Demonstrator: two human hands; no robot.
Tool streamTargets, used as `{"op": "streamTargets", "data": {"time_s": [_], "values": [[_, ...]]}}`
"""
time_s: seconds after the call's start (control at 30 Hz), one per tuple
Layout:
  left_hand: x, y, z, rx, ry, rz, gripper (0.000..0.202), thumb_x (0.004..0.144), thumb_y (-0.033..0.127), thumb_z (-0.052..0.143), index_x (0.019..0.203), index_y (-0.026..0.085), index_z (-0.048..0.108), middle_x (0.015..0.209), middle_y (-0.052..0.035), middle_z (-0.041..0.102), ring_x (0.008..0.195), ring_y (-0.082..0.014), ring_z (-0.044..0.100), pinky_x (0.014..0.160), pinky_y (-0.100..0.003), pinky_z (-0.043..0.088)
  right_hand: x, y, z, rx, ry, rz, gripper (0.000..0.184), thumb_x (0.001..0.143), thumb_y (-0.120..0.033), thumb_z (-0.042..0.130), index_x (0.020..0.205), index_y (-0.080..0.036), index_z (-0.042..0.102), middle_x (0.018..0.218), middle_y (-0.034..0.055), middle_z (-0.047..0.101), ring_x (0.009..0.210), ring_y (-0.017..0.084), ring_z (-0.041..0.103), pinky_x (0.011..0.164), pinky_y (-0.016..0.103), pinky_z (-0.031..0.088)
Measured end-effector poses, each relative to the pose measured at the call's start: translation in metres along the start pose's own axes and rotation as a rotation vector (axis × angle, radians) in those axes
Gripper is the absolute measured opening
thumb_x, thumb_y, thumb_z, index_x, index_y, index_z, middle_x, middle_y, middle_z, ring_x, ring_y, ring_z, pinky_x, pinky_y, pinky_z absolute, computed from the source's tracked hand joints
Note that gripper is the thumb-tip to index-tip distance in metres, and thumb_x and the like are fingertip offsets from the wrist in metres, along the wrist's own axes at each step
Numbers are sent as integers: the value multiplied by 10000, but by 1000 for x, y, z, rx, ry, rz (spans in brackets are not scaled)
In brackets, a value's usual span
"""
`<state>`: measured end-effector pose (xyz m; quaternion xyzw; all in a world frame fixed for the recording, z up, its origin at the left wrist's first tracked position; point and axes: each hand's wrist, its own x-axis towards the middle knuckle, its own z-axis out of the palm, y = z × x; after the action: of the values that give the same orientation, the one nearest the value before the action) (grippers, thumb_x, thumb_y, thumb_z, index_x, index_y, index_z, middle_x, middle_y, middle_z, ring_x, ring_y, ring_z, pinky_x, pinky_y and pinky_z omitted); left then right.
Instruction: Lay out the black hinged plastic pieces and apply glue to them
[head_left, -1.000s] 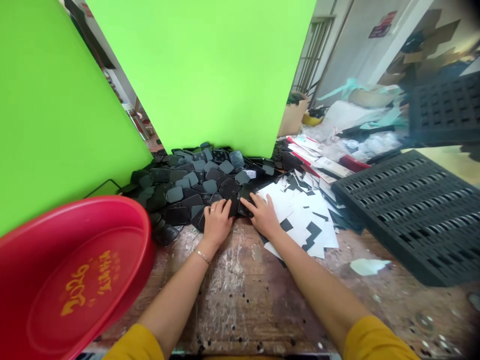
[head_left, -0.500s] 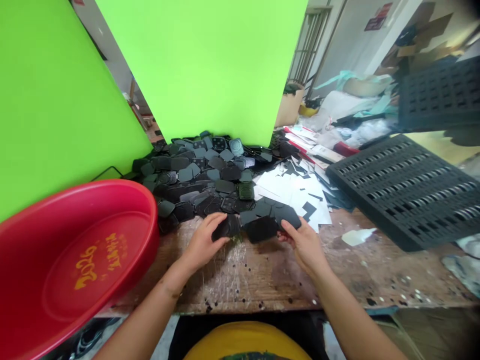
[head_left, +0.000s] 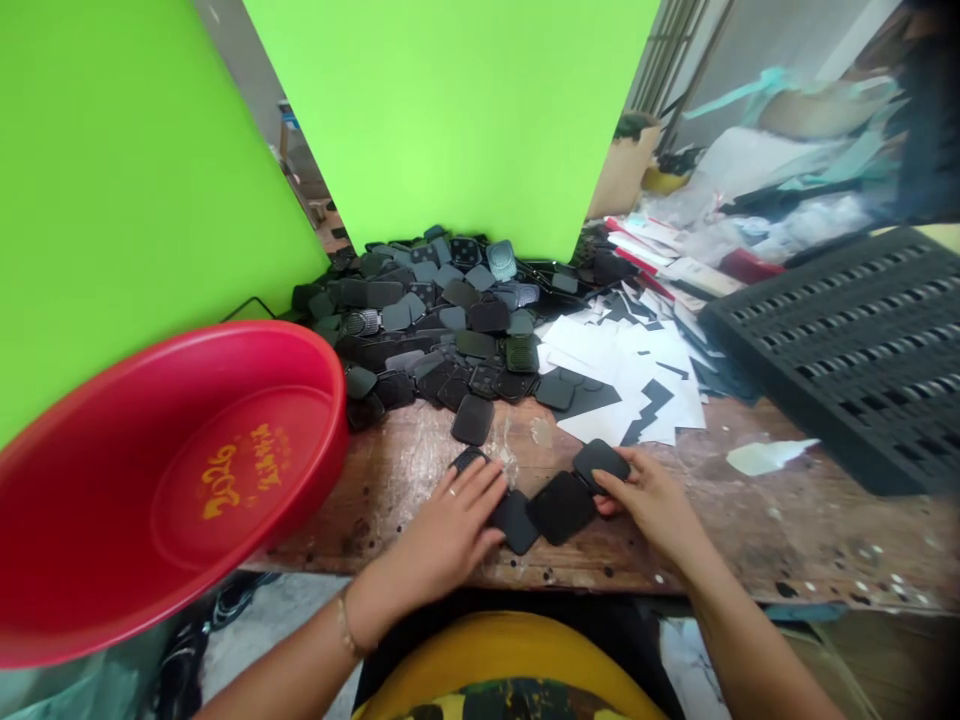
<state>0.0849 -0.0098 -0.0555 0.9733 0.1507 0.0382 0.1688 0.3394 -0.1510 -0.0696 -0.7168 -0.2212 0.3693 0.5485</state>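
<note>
My left hand (head_left: 454, 520) lies palm down with outstretched fingers over dark, rounded-square flat pieces on the bench. Partly under its fingers are a textured piece (head_left: 466, 458) and a smooth piece (head_left: 517, 524). Beside them, another dark pad (head_left: 561, 508) rests on the wood. Between thumb and fingers, my right hand (head_left: 645, 495) pinches a dark rounded-square pad (head_left: 600, 462). Farther back, a single dark pad (head_left: 472, 420) lies in front of a large heap of similar dark pieces (head_left: 450, 320), some ribbed or dotted.
A red basin (head_left: 330, 410) with yellow writing stands at the left. White sheets and scraps (head_left: 600, 350) lie right of the heap, near a small pale bottle (head_left: 769, 455). A slotted black tray (head_left: 847, 350) fills the right. A green panel (head_left: 450, 120) rises behind the wooden bench (head_left: 397, 470).
The pieces both hands held together now lie spread nearer the front edge. My left hand has opened over them; my right hand still pinches one. A single pad now lies before the heap.
</note>
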Motion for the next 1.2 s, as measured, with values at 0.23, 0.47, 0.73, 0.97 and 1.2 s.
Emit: {"op": "streamTargets", "data": {"time_s": [0.23,0.47,0.73,0.97,1.2], "values": [[-5,20,23,126,-47,36,720,934,504,445,1520,164,201,1595,-97,143,1476,-314,105,1175,-507,213,-12,12,-11,-163,148,-30,640,655,-581,735,1068,-133,540,510,-9,577,412,119,526,376,183,396],[-5,30,14,-401,139,-90,621,933,418,489,1490,222,296,1567,-98,264,1466,-262,191,1198,-485,198,-46,-9,11,562,3,178,563,557,-318,884,988,-163,557,764,0,651,624,96,632,548,162,517],[25,82,0,-1683,243,-578,439,833,504,628,1044,121,585,947,-113,694,616,-121,625,564,-234,514,-88,-12,63,200,-527,66,415,729,-446,755,953,-134,598,770,30,643,632,112,590,618,234,489],[2,79,-4,-1814,-164,-574,520,692,428,795,1026,144,516,837,-112,708,675,-199,693,602,-270,537,-52,-38,29,19,-296,-146,463,761,-496,690,1066,-150,658,871,54,665,702,124,575,616,221,457],[-1,75,13,-1662,18,-670,489,667,492,783,880,97,586,727,-78,682,615,-150,645,624,-261,518,-68,-30,52,-221,-53,-506,224,869,-368,603,961,-186,695,858,61,675,730,155,609,667,251,490]]}}
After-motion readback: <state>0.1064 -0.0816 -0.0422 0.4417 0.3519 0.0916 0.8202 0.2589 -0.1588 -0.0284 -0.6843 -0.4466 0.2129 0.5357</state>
